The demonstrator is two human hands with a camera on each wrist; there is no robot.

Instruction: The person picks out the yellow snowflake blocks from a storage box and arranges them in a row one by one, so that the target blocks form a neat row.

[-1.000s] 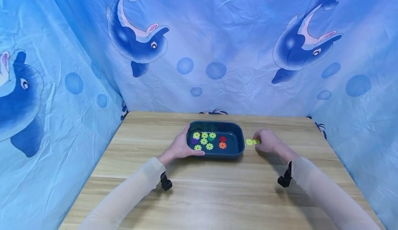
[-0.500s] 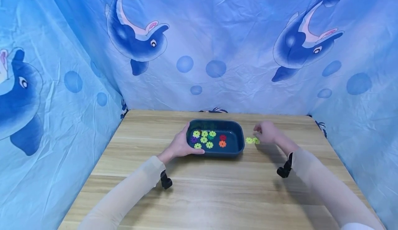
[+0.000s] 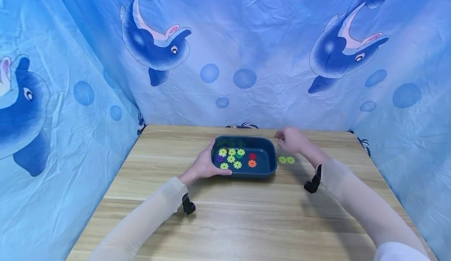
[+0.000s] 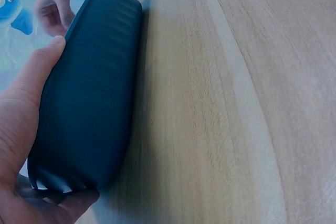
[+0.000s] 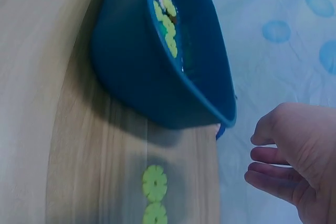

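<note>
A dark teal plastic tub (image 3: pixel 258 173) stands on the wooden table. My left hand (image 3: pixel 203 165) grips its left end, thumb over the near rim and fingers around the end wall. Inside lie flower-shaped notched discs: several yellow-green ones (image 3: pixel 230 158), a purple one (image 3: pixel 219 159), a green one, a red one (image 3: pixel 252 156) and an orange one (image 3: pixel 251 163). Just right of the tub, two yellow-green discs (image 3: pixel 286 160) lie flat in a row, edges meeting. My right hand (image 3: pixel 291 140) hovers beyond them near the tub's far right corner, fingers loosely bent and holding nothing.
Blue curtains (image 3: pixel 225 49) printed with dolphins rise behind the table and along both sides. Bare wooden tabletop (image 3: pixel 232 222) stretches in front of the tub. A black wrist camera (image 3: pixel 312 182) hangs below my right sleeve.
My right hand has let go of the right-hand yellow-green disc, lifted, and moved left and away toward the tub's far right corner. The left hand and tub have stayed put.
</note>
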